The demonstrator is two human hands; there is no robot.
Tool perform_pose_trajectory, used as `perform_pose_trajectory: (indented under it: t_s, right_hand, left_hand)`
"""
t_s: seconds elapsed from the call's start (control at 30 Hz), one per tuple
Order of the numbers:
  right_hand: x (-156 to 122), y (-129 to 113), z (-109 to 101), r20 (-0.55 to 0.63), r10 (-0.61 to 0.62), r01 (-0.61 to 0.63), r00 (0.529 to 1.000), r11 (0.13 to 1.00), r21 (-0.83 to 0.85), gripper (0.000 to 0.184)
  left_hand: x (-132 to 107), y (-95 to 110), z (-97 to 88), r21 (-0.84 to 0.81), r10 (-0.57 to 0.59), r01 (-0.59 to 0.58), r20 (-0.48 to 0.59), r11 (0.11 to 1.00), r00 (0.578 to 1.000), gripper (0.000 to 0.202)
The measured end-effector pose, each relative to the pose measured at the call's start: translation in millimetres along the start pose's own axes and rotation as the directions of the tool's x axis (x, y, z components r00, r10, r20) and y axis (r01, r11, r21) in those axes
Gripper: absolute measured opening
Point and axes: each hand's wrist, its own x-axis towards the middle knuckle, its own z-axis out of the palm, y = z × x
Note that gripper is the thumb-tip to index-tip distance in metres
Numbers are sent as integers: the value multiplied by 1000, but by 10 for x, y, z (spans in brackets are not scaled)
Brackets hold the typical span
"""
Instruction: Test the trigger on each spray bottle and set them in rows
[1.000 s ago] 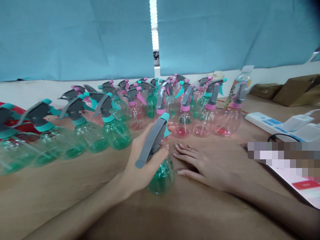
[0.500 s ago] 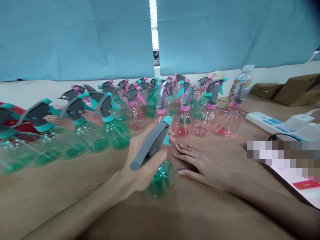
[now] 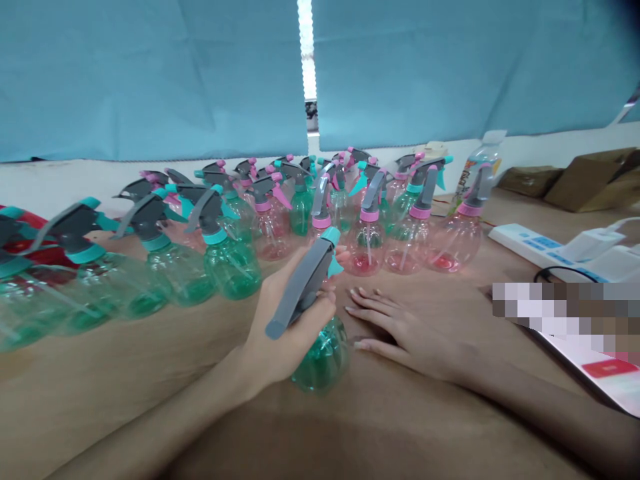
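Observation:
My left hand (image 3: 285, 320) is wrapped round the neck of a green spray bottle (image 3: 323, 360) with a grey trigger head and a teal nozzle. The bottle stands tilted on the brown table (image 3: 150, 360), its trigger pointing back toward me. My right hand (image 3: 400, 327) lies flat on the table just right of the bottle, fingers stretched out and holding nothing.
Several green spray bottles (image 3: 227, 257) and pink spray bottles (image 3: 410, 233) stand in rows behind my hands. A drink bottle (image 3: 477, 167), a white power strip (image 3: 537, 247), a black cable and cardboard boxes (image 3: 590, 180) lie at the right. Blue curtains hang behind.
The spray bottle in my left hand tipped a little left and back again. My right hand stayed flat on the table.

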Motion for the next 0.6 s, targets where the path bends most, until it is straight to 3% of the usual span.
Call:
perform_pose_trajectory:
  t_s: [0.37, 0.6]
  right_hand:
    - [-7, 9, 4, 6, -1, 1, 1000, 1000, -10, 60]
    - [-9, 23, 25, -20, -10, 10, 1000, 1000, 14, 60]
  left_hand:
    - [10, -20, 9, -14, -4, 4, 25, 1000, 1000, 8]
    - [11, -32, 15, -39, -17, 18, 39, 999, 999, 20]
